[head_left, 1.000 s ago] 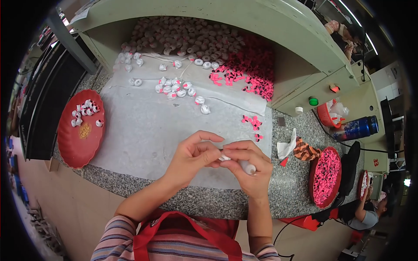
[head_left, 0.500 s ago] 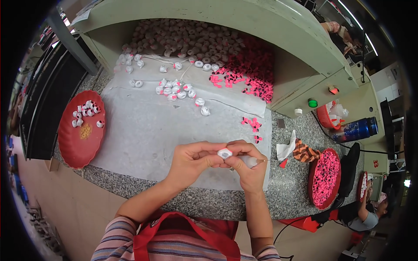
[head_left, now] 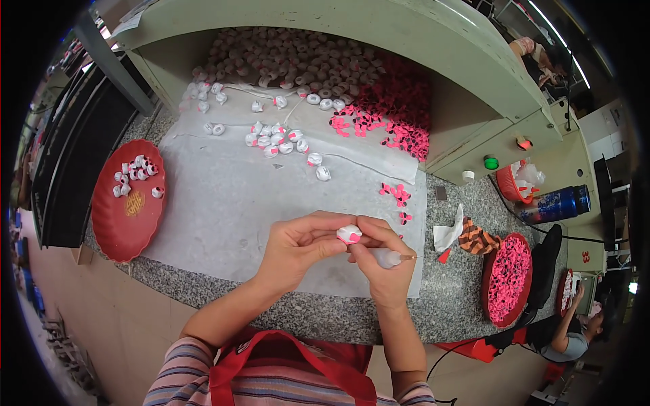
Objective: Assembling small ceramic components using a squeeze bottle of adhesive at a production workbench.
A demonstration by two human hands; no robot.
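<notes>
- Turned since the earlier frame: white rounded piece (head_left: pixel 349 234), its pink patch now facing the camera where a grey hollow showed; it stays between the fingertips.
- Left hand (head_left: pixel 298 245): pinching the piece from its left between thumb and fingers, above the pale sheet (head_left: pixel 217 210).
- Right hand (head_left: pixel 386 271): fingers curled around a small bottle (head_left: pixel 388 258), fingertips beside the piece; actual contact partly hidden.
- Bottle's fine tip points rightward, away from the piece. Presumably tucked there to free thumb and index without being set down.
- Loose pink pieces (head_left: pixel 399 196) lie on the sheet just beyond the right hand, probably for a short reach.
- White pieces (head_left: pixel 274 139) cluster farther ahead, in front of the cabinet's heap.
- Scalloped red tray (head_left: pixel 125 233), left, holds a few patched white pieces; its position likely keeps them apart from the heap.
- Red oval tray (head_left: pixel 487 304), right, is filled with pink-and-black pieces (head_left: pixel 509 274).
</notes>
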